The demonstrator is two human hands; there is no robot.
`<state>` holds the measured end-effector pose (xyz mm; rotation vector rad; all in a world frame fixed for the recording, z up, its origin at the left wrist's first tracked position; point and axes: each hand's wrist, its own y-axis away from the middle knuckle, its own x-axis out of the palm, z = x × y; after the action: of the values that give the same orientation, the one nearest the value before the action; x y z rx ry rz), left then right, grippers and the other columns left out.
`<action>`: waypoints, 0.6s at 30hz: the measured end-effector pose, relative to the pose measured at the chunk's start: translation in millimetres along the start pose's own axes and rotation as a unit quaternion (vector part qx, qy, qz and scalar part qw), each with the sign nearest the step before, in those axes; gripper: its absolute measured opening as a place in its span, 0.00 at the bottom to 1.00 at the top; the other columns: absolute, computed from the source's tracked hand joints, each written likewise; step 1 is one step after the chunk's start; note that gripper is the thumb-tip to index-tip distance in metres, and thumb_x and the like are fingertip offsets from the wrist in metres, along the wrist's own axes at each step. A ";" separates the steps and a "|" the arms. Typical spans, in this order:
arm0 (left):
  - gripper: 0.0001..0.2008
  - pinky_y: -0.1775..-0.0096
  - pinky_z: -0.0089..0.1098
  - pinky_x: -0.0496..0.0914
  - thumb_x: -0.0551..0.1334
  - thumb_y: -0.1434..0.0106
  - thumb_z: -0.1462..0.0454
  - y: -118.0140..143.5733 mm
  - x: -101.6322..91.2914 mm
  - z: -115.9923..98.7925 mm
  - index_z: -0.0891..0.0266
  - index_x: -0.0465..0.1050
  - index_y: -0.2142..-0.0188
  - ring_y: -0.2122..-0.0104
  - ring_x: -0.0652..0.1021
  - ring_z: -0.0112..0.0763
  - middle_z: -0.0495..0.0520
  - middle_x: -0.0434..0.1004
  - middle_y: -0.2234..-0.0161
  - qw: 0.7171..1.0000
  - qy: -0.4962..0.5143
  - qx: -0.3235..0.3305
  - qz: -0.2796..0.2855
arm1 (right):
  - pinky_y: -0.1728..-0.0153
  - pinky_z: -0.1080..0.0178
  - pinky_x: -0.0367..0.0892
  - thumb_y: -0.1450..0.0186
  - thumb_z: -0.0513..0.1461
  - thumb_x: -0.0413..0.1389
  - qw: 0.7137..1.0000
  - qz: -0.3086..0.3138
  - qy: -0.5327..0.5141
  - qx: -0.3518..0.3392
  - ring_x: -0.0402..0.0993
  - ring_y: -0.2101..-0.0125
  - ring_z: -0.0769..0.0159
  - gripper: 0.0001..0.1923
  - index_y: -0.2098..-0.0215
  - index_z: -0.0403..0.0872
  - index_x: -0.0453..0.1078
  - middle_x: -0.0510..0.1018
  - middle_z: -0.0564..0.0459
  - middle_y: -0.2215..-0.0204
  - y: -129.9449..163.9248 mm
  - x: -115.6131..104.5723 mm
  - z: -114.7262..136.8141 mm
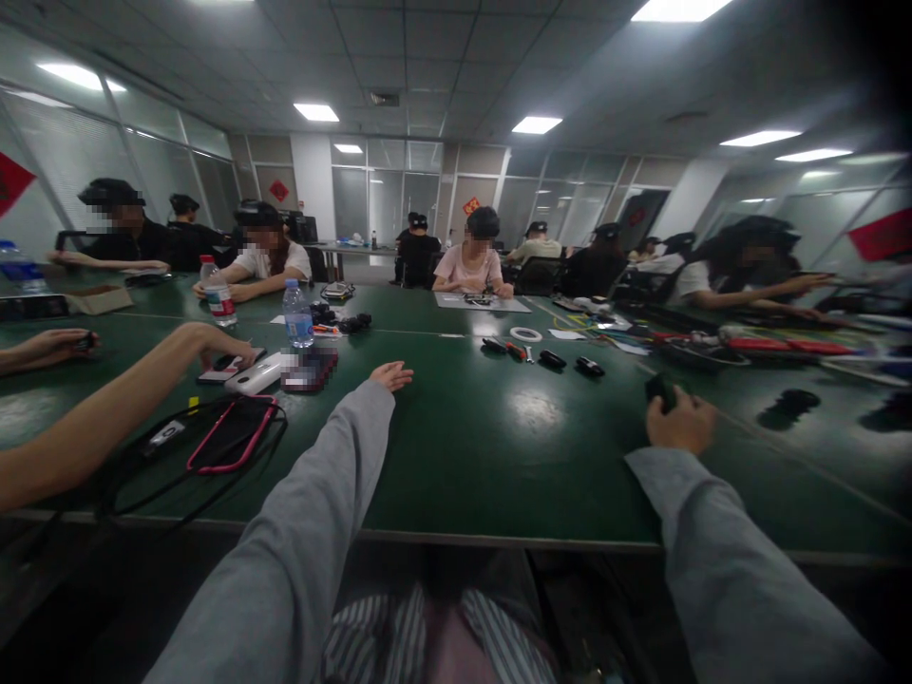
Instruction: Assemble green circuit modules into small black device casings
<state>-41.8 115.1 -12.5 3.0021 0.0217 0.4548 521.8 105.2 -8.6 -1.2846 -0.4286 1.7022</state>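
Open-plan office, ceiling panel lights, glass partitions at back, red decor on walls. Big dark green surface w/ several ppl seated round it, most in black headgear.

Left hand: grey sleeve, arm stretched fwd over the surface, fingers spread flat and open, holding nothing. Nearest item is a blurred dark/red object just to its left, not touching. Next to that a white device.

Right hand: grey sleeve, fingers curled round a small black object, gripped at its lower end; it sticks up past the fingers, just above the surface on the right side. Can't tell what the object is.

Co-worker's bare arm comes in from left, their hand on a phone. Near edge, left: pink-rimmed case inside a loop of black cable. Two water bottles further back. Mid-surface: tape roll, few small black gadgets, well apart from both hands. Right side: red/black tools, blurry.
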 end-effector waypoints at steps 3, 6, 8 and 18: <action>0.18 0.56 0.33 0.69 0.61 0.38 0.60 4.4 6.7 -0.8 0.63 0.65 0.50 0.58 0.79 0.36 0.65 0.73 0.49 0.999 0.033 -0.001 0.005 | 0.54 0.51 0.63 0.35 0.44 0.46 0.997 0.045 -0.063 -0.029 0.61 0.48 0.50 0.26 0.41 0.44 0.62 0.62 0.34 0.48 29.6 2.6 87.3; 0.21 0.57 0.34 0.70 0.63 0.39 0.58 5.5 21.3 4.1 0.61 0.64 0.49 0.59 0.79 0.37 0.64 0.72 0.48 0.999 0.047 -0.014 0.005 | 0.47 0.52 0.60 0.34 0.42 0.45 0.970 0.110 -0.153 -0.152 0.59 0.46 0.52 0.25 0.41 0.43 0.62 0.62 0.37 0.47 74.7 0.8 177.9; 0.25 0.58 0.35 0.71 0.65 0.42 0.57 4.9 33.6 9.5 0.59 0.62 0.47 0.61 0.79 0.37 0.64 0.71 0.48 0.999 0.047 -0.022 -0.002 | 0.46 0.52 0.60 0.34 0.42 0.45 0.941 0.142 -0.222 -0.211 0.59 0.45 0.54 0.24 0.41 0.45 0.62 0.62 0.39 0.47 110.0 -4.8 230.8; 0.21 0.57 0.32 0.72 0.68 0.45 0.59 -6.9 56.2 33.7 0.61 0.68 0.54 0.64 0.78 0.30 0.55 0.74 0.63 0.980 0.171 0.088 -0.052 | 0.43 0.54 0.60 0.38 0.42 0.55 0.809 0.264 -0.425 -0.309 0.61 0.46 0.58 0.29 0.41 0.47 0.55 0.63 0.44 0.48 194.2 -26.7 318.6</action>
<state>21.8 120.2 -28.7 3.0279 0.2586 0.9987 150.3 62.3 -9.9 -1.0257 -1.3387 2.7519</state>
